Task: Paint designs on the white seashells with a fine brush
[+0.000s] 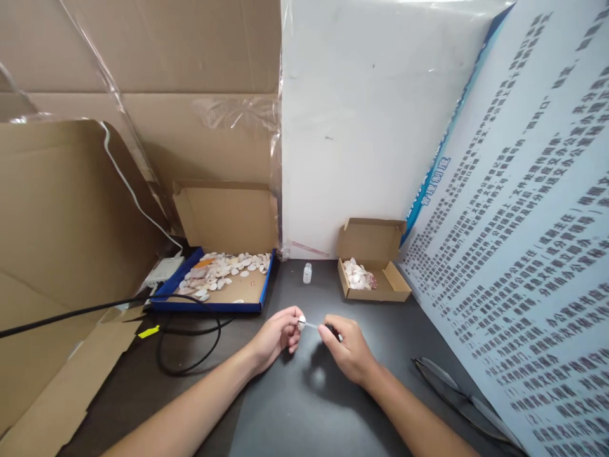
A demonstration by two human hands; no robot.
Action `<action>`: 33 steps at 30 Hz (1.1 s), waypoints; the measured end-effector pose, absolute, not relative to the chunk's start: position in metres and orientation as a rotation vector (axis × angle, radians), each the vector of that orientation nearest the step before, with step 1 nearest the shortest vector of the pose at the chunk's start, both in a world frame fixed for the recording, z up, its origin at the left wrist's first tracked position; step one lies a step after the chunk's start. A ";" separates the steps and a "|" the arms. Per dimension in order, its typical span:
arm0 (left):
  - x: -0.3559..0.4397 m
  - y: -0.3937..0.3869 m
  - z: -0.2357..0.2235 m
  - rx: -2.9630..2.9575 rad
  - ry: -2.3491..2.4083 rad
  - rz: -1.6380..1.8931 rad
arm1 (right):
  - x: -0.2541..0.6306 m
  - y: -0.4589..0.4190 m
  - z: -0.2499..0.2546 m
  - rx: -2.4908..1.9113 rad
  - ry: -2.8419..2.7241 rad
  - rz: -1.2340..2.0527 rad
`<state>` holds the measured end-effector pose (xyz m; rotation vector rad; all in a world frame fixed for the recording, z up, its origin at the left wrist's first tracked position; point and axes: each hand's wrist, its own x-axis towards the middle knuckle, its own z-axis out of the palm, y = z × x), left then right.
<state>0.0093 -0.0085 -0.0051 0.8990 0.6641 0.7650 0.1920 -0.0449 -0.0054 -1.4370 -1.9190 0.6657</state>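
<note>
Between the fingertips of my left hand point(280, 333) is a small white shell point(301, 324). My right hand point(348, 346) is closed around the dark end of a thin, pale applicator point(311, 325). Its tip reaches the shell or lies right beside it; I cannot tell whether they touch. A small clear bottle point(307, 274) stands upright on the dark table point(290, 406), beyond both hands, and no cap shows on it.
A blue-edged cardboard box point(219, 307) with many shells stands back left. At back right, a smaller open cardboard box point(380, 296) holds more shells. A black cable point(190, 371) loops at left. Eyeglasses point(457, 393) lie at right, near a leaning printed board point(523, 254).
</note>
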 end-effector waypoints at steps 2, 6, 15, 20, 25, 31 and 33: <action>0.011 -0.008 -0.004 0.882 0.662 0.773 | 0.193 -0.043 -0.006 -1.431 -1.906 0.695; 0.014 -0.004 -0.002 0.822 0.627 0.784 | 0.195 -0.039 -0.009 -1.451 -1.859 0.719; 0.019 0.003 -0.005 0.771 0.589 0.740 | 0.191 -0.033 -0.019 -1.454 -1.739 0.745; 0.018 0.003 -0.004 0.757 0.588 0.755 | 0.188 -0.029 -0.021 -1.481 -1.683 0.703; 0.017 0.002 -0.002 0.761 0.582 0.768 | 0.188 -0.029 -0.021 -1.482 -1.634 0.684; 0.018 -0.001 -0.001 0.785 0.611 0.785 | 0.190 -0.032 -0.017 -1.409 -1.730 0.718; 0.018 -0.001 -0.001 0.789 0.606 0.787 | 0.191 -0.033 -0.017 -1.403 -1.727 0.728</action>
